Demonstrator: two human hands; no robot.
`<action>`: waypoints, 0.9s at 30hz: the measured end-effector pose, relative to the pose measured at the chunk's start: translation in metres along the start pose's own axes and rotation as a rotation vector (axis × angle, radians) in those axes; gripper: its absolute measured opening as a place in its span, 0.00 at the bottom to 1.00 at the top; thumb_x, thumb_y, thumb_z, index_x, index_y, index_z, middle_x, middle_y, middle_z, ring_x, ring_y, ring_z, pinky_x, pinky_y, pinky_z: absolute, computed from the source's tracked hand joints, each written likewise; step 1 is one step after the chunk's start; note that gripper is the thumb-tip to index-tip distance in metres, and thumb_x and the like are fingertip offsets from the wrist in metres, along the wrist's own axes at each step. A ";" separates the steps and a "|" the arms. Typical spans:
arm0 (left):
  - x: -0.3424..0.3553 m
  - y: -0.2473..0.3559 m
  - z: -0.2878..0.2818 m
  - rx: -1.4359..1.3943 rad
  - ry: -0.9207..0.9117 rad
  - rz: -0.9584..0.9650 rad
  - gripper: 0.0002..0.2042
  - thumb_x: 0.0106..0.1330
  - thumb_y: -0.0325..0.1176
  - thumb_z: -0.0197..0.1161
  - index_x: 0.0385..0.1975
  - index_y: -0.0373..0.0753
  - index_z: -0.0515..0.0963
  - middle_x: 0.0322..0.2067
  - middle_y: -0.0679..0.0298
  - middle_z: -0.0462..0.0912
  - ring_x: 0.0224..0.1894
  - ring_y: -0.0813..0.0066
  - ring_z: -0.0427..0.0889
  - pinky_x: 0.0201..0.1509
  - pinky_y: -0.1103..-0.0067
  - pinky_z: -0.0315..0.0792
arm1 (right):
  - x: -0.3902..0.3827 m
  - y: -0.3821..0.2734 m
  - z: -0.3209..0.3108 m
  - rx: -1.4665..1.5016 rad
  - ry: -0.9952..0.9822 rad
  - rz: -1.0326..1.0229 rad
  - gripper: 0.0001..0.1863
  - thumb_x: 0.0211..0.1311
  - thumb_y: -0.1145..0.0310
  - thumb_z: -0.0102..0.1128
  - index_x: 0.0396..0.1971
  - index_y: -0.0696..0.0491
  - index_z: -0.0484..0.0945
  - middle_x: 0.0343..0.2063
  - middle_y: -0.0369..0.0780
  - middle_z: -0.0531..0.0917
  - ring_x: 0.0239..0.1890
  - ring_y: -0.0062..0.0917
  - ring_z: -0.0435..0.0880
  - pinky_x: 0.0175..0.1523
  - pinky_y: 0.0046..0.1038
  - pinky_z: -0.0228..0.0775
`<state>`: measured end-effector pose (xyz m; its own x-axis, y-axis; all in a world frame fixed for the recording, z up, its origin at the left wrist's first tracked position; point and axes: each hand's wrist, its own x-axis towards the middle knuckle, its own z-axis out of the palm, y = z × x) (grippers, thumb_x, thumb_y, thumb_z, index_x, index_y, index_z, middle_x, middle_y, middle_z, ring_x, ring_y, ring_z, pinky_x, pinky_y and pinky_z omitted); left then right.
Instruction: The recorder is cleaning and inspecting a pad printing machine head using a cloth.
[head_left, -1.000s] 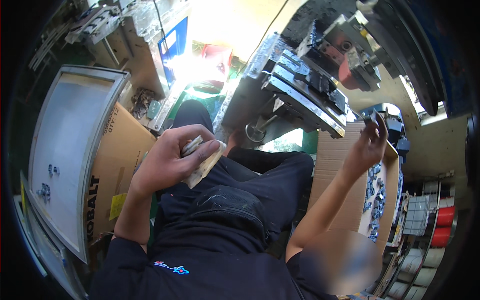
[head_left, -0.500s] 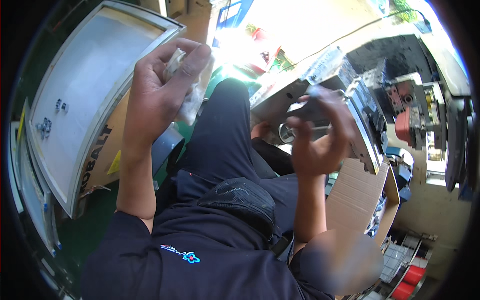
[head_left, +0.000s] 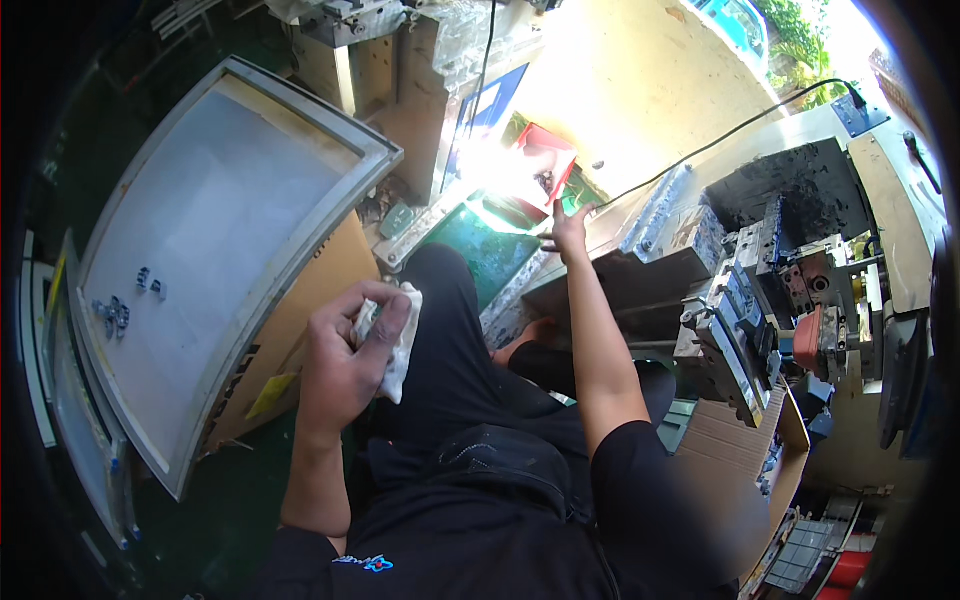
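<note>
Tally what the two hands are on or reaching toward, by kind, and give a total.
White cloth, balled up in the left hand: 1
Red tray, just beyond the outstretched right hand: 1
Grey machine, to the right of that arm: 1
Total: 3

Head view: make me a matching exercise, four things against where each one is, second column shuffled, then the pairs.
1. white cloth
2. right hand
3. metal-framed panel
4. red tray

A. reaching forward to the machine's edge
B. leaning at the person's left
C. bunched in the left hand
D. in bright light beyond the knees

Pairs: 1-C, 2-A, 3-B, 4-D
</note>
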<state>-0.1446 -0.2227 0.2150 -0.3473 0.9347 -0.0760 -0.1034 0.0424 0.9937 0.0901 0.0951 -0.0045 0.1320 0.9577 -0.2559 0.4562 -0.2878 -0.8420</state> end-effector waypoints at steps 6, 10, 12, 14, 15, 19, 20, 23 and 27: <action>-0.006 -0.008 -0.007 -0.016 0.097 -0.035 0.11 0.66 0.37 0.61 0.32 0.34 0.76 0.19 0.72 0.75 0.20 0.92 0.70 0.22 0.89 0.62 | -0.078 0.035 0.018 -0.035 -0.279 -0.106 0.26 0.64 0.61 0.55 0.60 0.55 0.63 0.36 0.45 0.83 0.21 0.26 0.82 0.19 0.26 0.74; -0.011 -0.006 0.001 -0.011 0.040 -0.075 0.10 0.66 0.37 0.61 0.32 0.35 0.76 0.18 0.72 0.75 0.17 0.92 0.70 0.18 0.90 0.60 | -0.123 0.018 -0.013 0.187 -0.379 -0.077 0.25 0.65 0.58 0.54 0.57 0.56 0.68 0.35 0.42 0.83 0.20 0.19 0.77 0.22 0.20 0.71; -0.012 -0.003 0.006 0.019 0.021 -0.061 0.10 0.66 0.36 0.61 0.32 0.35 0.76 0.18 0.72 0.75 0.17 0.92 0.70 0.18 0.90 0.60 | -0.150 -0.007 -0.043 0.480 -0.565 -0.068 0.34 0.64 0.44 0.49 0.59 0.57 0.66 0.45 0.42 0.79 0.32 0.18 0.77 0.34 0.20 0.73; -0.014 0.000 0.012 0.042 0.000 -0.043 0.10 0.66 0.36 0.61 0.32 0.35 0.76 0.18 0.73 0.75 0.17 0.92 0.70 0.18 0.90 0.60 | -0.187 -0.036 -0.067 0.898 -0.882 -0.134 0.53 0.51 0.24 0.35 0.66 0.54 0.53 0.61 0.46 0.64 0.52 0.28 0.72 0.54 0.34 0.68; -0.014 0.001 0.017 0.032 0.002 -0.006 0.09 0.66 0.36 0.60 0.32 0.35 0.76 0.18 0.73 0.75 0.17 0.93 0.69 0.18 0.90 0.59 | -0.210 -0.052 -0.080 1.003 -0.948 -0.184 0.61 0.42 0.19 0.37 0.68 0.54 0.48 0.65 0.48 0.58 0.58 0.34 0.68 0.57 0.38 0.66; -0.013 0.008 0.027 0.077 -0.015 0.104 0.10 0.66 0.36 0.60 0.32 0.36 0.76 0.19 0.74 0.74 0.17 0.94 0.67 0.19 0.91 0.57 | -0.272 -0.078 -0.107 1.196 -1.117 -0.408 0.78 0.17 0.14 0.46 0.69 0.54 0.37 0.67 0.51 0.50 0.62 0.38 0.65 0.59 0.41 0.65; -0.014 0.010 0.027 0.118 0.012 0.144 0.10 0.67 0.37 0.59 0.32 0.36 0.76 0.19 0.75 0.74 0.17 0.94 0.66 0.19 0.91 0.56 | -0.280 -0.079 -0.108 1.254 -1.183 -0.483 0.81 0.14 0.13 0.47 0.69 0.54 0.36 0.67 0.51 0.50 0.62 0.38 0.65 0.58 0.41 0.65; -0.015 0.012 0.029 0.159 -0.015 0.152 0.11 0.66 0.38 0.60 0.34 0.36 0.76 0.26 0.71 0.76 0.27 0.90 0.72 0.29 0.90 0.64 | -0.303 -0.083 -0.121 1.242 -1.134 -0.566 0.85 0.08 0.14 0.50 0.69 0.53 0.30 0.66 0.56 0.49 0.59 0.40 0.69 0.55 0.40 0.70; -0.013 0.011 0.041 0.156 -0.095 0.242 0.11 0.67 0.40 0.59 0.34 0.36 0.76 0.27 0.70 0.76 0.29 0.89 0.71 0.32 0.90 0.65 | -0.319 -0.078 -0.138 1.226 -1.087 -0.672 0.87 0.05 0.14 0.51 0.68 0.53 0.28 0.66 0.55 0.50 0.58 0.40 0.69 0.52 0.37 0.70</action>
<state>-0.1026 -0.2196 0.2305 -0.2549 0.9527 0.1653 0.1192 -0.1387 0.9831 0.1344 -0.1868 0.2083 -0.6045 0.6119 0.5100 -0.7458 -0.2097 -0.6323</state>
